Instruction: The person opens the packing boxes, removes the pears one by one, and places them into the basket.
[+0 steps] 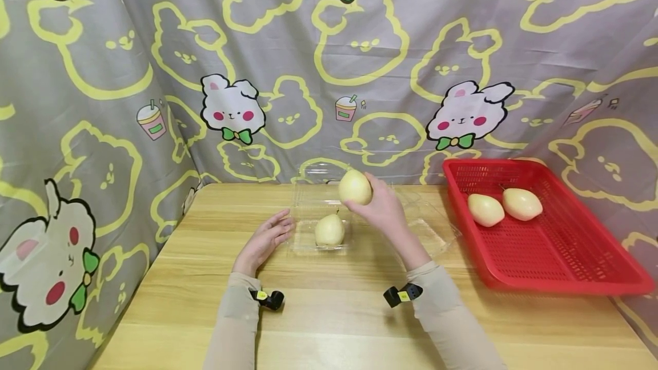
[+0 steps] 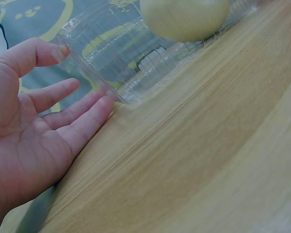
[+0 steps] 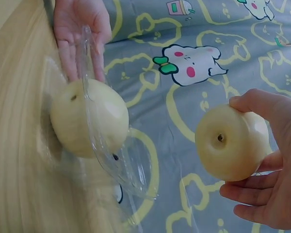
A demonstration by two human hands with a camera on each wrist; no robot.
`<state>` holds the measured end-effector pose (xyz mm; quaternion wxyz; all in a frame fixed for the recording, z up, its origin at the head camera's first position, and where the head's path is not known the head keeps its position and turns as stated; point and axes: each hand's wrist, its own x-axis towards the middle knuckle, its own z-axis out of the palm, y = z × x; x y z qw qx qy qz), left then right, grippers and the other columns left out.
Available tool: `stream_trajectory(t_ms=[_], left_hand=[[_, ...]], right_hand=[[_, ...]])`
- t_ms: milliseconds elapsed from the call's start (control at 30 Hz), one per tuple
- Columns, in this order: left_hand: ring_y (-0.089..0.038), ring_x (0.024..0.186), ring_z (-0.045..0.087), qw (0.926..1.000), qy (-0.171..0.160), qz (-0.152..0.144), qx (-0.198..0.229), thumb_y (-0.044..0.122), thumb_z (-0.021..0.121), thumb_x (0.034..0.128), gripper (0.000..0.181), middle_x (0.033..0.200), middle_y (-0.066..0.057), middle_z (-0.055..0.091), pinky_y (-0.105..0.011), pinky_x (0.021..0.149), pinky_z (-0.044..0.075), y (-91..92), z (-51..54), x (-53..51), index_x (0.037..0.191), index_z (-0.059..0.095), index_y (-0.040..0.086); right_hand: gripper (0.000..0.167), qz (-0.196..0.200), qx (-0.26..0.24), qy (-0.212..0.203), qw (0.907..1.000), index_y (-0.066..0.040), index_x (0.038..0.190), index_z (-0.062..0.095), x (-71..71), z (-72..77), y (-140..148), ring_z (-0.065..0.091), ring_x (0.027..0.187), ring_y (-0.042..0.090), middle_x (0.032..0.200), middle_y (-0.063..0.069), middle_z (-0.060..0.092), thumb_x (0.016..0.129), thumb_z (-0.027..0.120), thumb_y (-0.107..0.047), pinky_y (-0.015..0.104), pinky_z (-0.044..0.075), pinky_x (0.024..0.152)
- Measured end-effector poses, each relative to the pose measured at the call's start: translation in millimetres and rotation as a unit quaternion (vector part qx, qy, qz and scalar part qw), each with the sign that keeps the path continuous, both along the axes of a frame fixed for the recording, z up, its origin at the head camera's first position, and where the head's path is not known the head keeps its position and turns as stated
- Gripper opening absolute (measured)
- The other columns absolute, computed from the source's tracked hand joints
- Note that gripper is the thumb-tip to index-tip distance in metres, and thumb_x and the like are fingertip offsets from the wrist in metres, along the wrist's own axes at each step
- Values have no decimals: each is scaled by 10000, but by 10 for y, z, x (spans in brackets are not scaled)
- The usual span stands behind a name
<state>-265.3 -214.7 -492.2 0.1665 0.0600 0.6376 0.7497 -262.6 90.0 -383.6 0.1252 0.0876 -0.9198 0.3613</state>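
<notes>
My right hand point(image 1: 382, 204) grips a pale yellow pear point(image 1: 354, 187) in the air above a clear plastic clamshell box point(image 1: 302, 246). In the right wrist view, thumb and fingers lie around this pear point(image 3: 228, 145), and its dimpled end faces the camera. Another pear point(image 1: 329, 232), its stem pointing up, sits inside the box, whose clear lid seems raised at the back. At the box's left side is my left hand point(image 1: 262, 241). The left wrist view shows its fingertips point(image 2: 104, 102) touching the box wall point(image 2: 128, 94), with the fingers spread and holding nothing.
A red perforated basket point(image 1: 555, 256) with two pears point(image 1: 485, 210) stands on the right of the wooden table point(image 1: 319, 313). Between it and the box lies more clear plastic packaging point(image 1: 432, 236). A patterned curtain point(image 1: 288, 33) hangs behind and at both sides.
</notes>
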Motion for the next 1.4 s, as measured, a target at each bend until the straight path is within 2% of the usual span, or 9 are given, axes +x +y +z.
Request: stream_trajectory(t_ms=[233, 400, 633, 967, 1400], left_hand=[[-394, 1455, 253, 10000, -18, 96, 17, 39, 450, 1013, 621, 1581, -253, 216, -463, 1199, 278, -22, -122, -78, 1557, 150, 52], [-392, 1444, 275, 9999, 78, 127, -54, 71, 473, 1009, 631, 1579, -246, 229, -419, 1177, 335, -34, -168, -90, 1556, 159, 58], [-396, 1434, 291, 9999, 81, 148, -30, 62, 477, 1004, 621, 1577, -248, 236, -313, 1107, 422, -36, -184, -88, 1549, 179, 45], [-410, 1442, 270, 9999, 112, 83, 28, 57, 468, 1009, 621, 1582, -251, 220, -410, 1169, 349, -44, -178, -91, 1552, 167, 45], [-394, 1439, 281, 9998, 155, 75, -23, 58, 458, 1012, 613, 1581, -246, 224, -320, 1118, 413, -51, -187, -96, 1552, 168, 47]], right_hand=[[829, -79, 45, 185, 9998, -68, 1407, 480, 6, 74, 148, 595, 1151, 394, 1303, 205, 596, 739, 786, -451, 568, 522, 890], [803, -180, 142, 366, 9991, -49, 1388, 495, 0, 128, 269, 599, 1136, 409, 1297, 217, 599, 745, 789, -429, 583, 522, 881], [797, -352, 224, 471, 9980, -36, 1384, 495, -25, 151, 448, 592, 1119, 421, 1302, 228, 590, 758, 779, -439, 587, 514, 885], [784, -497, 320, 417, 9974, -18, 1414, 457, -20, 282, 768, 561, 1157, 438, 1350, 242, 553, 800, 760, -400, 607, 487, 922], [761, -841, 518, 528, 9937, -25, 1411, 454, 14, 392, 1193, 533, 1130, 491, 1331, 282, 540, 816, 736, -405, 646, 452, 909]])
